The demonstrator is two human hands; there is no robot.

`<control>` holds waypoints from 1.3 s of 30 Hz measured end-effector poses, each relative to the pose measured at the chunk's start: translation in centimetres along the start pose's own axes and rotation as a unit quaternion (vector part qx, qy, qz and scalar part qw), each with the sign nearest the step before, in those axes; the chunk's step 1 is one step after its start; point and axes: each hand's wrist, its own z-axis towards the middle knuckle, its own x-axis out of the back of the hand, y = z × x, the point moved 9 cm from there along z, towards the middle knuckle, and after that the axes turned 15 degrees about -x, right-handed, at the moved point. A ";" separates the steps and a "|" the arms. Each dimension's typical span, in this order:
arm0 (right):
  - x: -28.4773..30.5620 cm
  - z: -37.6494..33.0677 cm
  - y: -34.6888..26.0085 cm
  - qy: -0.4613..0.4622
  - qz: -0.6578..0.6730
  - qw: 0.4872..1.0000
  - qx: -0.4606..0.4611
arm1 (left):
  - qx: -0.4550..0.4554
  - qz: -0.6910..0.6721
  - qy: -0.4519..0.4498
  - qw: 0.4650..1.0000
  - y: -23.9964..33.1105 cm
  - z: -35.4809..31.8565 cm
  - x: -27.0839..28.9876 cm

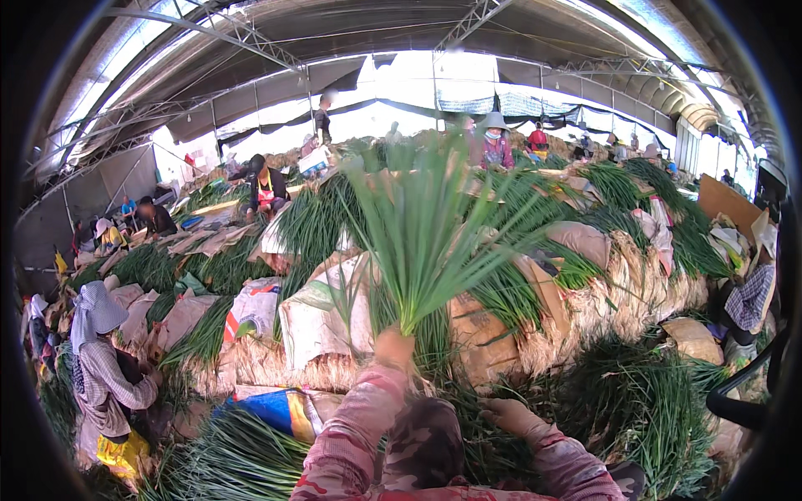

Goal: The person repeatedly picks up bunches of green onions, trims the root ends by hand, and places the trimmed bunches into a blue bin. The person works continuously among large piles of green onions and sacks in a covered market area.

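Note:
My left hand (394, 347) is closed around the lower end of a bunch of green onions (422, 242). The leaves fan upward and are a little blurred. Lower and to the right, my right hand (511, 416) rests at the edge of a loose heap of green onions (618, 401), its fingers curled in. Anything between those fingers is too small or hidden to name. Another pile of green onions (238, 455) lies to the left of my left forearm. Between my arms shows a camouflage-clad knee (423, 442).
Ahead runs a long stacked row of green onions, pale root ends (622, 292) facing me, partly covered by white sacks (326, 313) and brown sheets (483, 334). A person in a sun hat (109, 367) works at left. Several others work farther back. A dark curved bar (739, 401) stands at right.

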 end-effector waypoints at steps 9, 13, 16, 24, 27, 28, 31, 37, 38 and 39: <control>-4.0 0.1 -0.7 -0.105 -0.042 0.992 -0.052 | -0.106 0.258 -0.048 0.959 -8.4 -3.6 -1.7; -4.2 -1.0 -1.0 -0.130 0.022 0.989 -0.073 | -0.055 0.251 -0.067 0.964 -9.9 -5.8 -1.0; -3.0 -1.9 -3.9 -0.076 -0.037 0.996 0.018 | -0.025 0.267 -0.097 0.959 -13.0 -7.3 -1.9; 3.7 -1.5 -16.2 -0.009 0.182 0.978 0.104 | -0.076 0.246 -0.049 0.965 -13.2 -8.8 1.1; 6.4 -0.4 -20.5 0.123 0.089 0.966 0.210 | -0.081 0.224 -0.067 0.969 -11.0 -8.1 -0.5; 6.4 0.4 -21.2 0.114 0.101 0.967 0.202 | -0.071 0.208 -0.076 0.973 -11.1 -7.8 -0.5; 5.3 1.3 -22.8 0.107 0.112 0.959 0.236 | -0.107 0.193 -0.035 0.975 -8.3 -7.4 1.4; 0.8 -0.5 -21.9 -0.042 0.065 0.970 0.230 | -0.078 0.162 0.059 0.982 -7.8 -10.2 7.8; 0.8 -0.5 -19.9 -0.063 0.098 0.975 0.188 | -0.046 0.116 0.067 0.990 -8.2 -10.5 8.5; 0.3 -0.4 -17.9 -0.082 0.132 0.978 0.140 | -0.017 0.071 0.074 0.995 -9.1 -11.3 9.6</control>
